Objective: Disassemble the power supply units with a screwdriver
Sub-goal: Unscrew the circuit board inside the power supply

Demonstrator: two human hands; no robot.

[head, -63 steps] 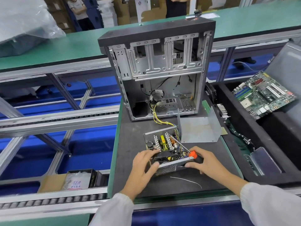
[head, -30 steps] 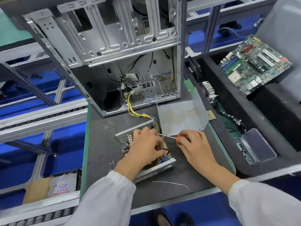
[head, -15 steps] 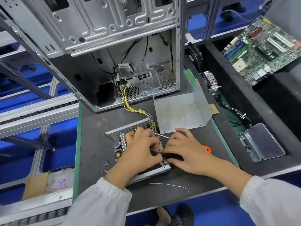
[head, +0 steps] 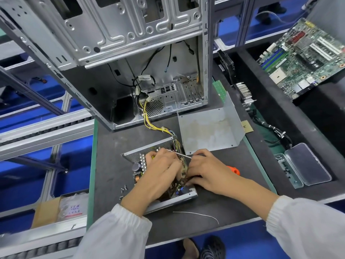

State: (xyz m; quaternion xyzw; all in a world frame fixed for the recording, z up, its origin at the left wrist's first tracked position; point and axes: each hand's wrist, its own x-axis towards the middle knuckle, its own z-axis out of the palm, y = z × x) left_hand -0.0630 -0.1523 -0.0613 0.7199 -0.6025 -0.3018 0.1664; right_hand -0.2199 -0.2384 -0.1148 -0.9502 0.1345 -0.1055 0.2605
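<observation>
Hands first: your left hand [head: 160, 171] is down inside the open power supply unit [head: 158, 174], fingers curled in among the wiring, though what they're actually pinching I can't tell. Your right hand [head: 207, 171] sits at 3 o'clock of the unit with the screwdriver [head: 232, 170] lying under the palm, orange handle poking out toward 3 o'clock and the thin shaft running toward 10 o'clock over the board; the fingertips dip into the cables at the unit's near corner, but whether they're really clamped on the tool I can't tell either.

The unit rests on the dark mat [head: 112, 165], near its front edge. Its yellow wire bundle [head: 156, 126] runs off toward 12 o'clock into the empty computer case [head: 130, 53]. A bent metal cover [head: 209, 131] lies just at 1 o'clock of the unit. Loose screws [head: 123, 190] sit at 9 o'clock, a white wire [head: 197, 214] at 6 o'clock, and a motherboard [head: 306, 57] way off at 2 o'clock.
</observation>
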